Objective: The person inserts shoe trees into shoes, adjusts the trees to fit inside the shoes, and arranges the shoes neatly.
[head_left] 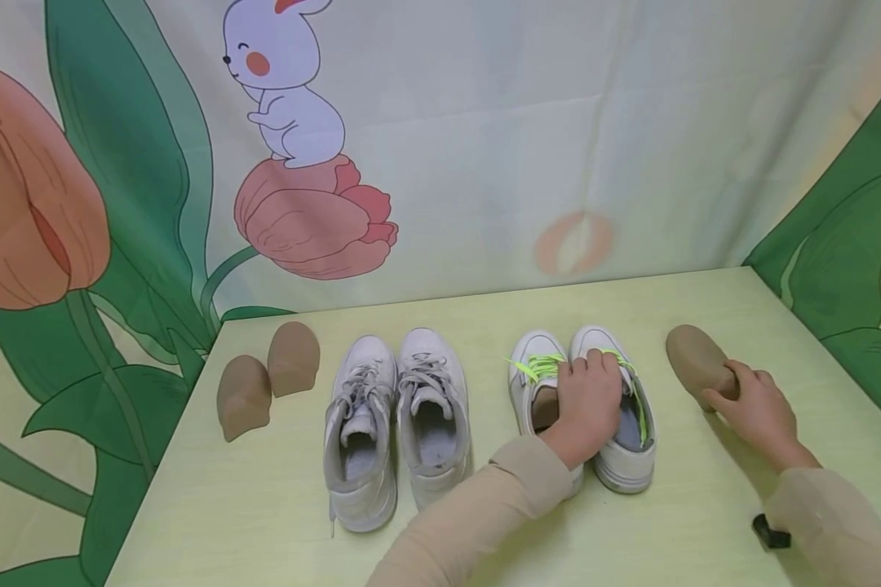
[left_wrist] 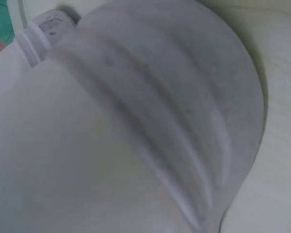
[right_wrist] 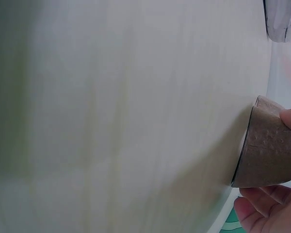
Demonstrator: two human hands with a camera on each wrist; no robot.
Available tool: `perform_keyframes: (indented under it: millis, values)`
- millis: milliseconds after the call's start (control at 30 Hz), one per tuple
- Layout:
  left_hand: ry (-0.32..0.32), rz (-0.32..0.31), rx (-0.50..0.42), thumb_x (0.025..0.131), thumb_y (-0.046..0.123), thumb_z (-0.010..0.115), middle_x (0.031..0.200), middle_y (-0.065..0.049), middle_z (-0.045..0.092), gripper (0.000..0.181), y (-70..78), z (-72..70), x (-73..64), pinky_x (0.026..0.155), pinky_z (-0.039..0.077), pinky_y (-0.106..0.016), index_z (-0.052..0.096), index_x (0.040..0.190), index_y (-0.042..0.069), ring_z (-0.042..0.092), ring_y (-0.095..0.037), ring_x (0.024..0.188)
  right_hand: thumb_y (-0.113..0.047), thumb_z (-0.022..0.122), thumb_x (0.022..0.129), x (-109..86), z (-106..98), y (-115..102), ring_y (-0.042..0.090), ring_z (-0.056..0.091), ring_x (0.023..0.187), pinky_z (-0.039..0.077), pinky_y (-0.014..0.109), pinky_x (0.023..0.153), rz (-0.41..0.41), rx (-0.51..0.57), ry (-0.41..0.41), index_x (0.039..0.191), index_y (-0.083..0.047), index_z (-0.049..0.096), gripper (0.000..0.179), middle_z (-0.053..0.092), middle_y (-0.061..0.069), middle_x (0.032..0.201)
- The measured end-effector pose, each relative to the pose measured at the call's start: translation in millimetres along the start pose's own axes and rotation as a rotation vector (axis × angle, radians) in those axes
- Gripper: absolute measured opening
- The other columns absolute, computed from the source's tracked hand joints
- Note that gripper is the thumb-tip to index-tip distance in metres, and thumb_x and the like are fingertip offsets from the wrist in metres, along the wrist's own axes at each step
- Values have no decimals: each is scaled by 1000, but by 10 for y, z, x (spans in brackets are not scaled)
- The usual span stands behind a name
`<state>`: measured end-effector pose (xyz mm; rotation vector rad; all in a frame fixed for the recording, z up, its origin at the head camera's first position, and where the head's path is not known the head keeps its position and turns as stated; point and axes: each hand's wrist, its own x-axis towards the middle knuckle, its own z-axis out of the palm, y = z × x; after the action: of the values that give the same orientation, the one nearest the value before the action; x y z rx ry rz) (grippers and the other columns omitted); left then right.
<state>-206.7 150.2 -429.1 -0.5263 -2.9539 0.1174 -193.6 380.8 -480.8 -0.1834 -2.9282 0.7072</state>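
Note:
My left hand [head_left: 591, 399] reaches over a pair of white shoes with bright green laces. Its bent fingers grip the tongue area of the right-hand shoe [head_left: 626, 473]; the thumb is hidden. Inside the left-hand shoe [head_left: 517, 399] of that pair, a brown insert [head_left: 546, 405] shows. In the left wrist view, a pale, ridged shoe surface [left_wrist: 150, 97] fills much of the picture. Farther right, my right hand [head_left: 763, 412] holds the rear end of a brown toe-shaped shoe insert [head_left: 696, 359], thumb on one side and fingers on the other [right_wrist: 269, 150].
Left of centre stands a second pair of white shoes [head_left: 435, 440] with grey laces. Two more brown inserts [head_left: 294, 359] lie at the table's left edge. A printed curtain [head_left: 470, 163] hangs behind the table [head_left: 264, 505]. A small black object [head_left: 771, 534] is by the right sleeve.

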Motion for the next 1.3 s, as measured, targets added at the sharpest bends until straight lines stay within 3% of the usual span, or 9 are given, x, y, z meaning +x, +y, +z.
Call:
perform_keyframes:
  millis: [233, 433, 633, 733, 867, 1133, 1300]
  values:
    - [47, 18, -14, 79, 35, 60, 93, 5, 43, 36, -31, 37, 11, 73, 36, -27, 39, 103, 20, 47, -12, 84, -39, 52, 85, -9, 0, 1, 50, 40, 98, 34, 59, 76, 2, 4, -7, 128, 9, 32, 67, 37, 36, 114]
    - [13, 45, -40, 76, 35, 63, 93, 5, 47, 38, -67, 9, 47, 70, 39, -27, 42, 104, 20, 52, -13, 80, -40, 51, 85, 2, 17, 12, 49, 39, 99, 34, 59, 76, 9, 3, -12, 129, 8, 32, 68, 36, 35, 115]
    - [-46, 164, -132, 77, 28, 60, 89, 6, 56, 23, -196, -56, 137, 56, 43, -25, 53, 98, 20, 57, -9, 73, -40, 52, 85, 6, 20, 20, 50, 40, 98, 34, 59, 75, 8, -4, -11, 129, 7, 32, 68, 37, 35, 114]
    - [-82, 229, -249, 82, 19, 55, 93, 9, 61, 18, -274, -91, 170, 62, 45, -21, 59, 100, 23, 58, -6, 80, -40, 52, 84, 3, 17, 22, 50, 40, 97, 35, 59, 74, 11, -7, -13, 129, 7, 32, 68, 37, 35, 114]
    - [-112, 300, -330, 86, 17, 53, 97, 12, 64, 20, -357, -115, 202, 72, 45, -16, 63, 102, 23, 59, -3, 88, -41, 52, 85, 3, 18, 28, 50, 40, 97, 35, 59, 74, 12, -9, -14, 129, 6, 31, 68, 36, 35, 114]
    - [-132, 408, -344, 88, 16, 52, 100, 14, 64, 20, -470, -136, 211, 76, 44, -15, 66, 100, 24, 58, -2, 93, -42, 51, 85, 7, 18, 31, 50, 41, 97, 35, 58, 73, 16, -4, -25, 130, 7, 30, 70, 36, 36, 114]
    - [-150, 468, -251, 87, 13, 50, 115, 14, 57, 28, -512, -125, 185, 71, 46, -18, 66, 102, 30, 55, -4, 101, -42, 52, 85, 12, 16, 35, 49, 41, 96, 35, 57, 73, 5, -2, -19, 129, 7, 31, 69, 37, 35, 113]
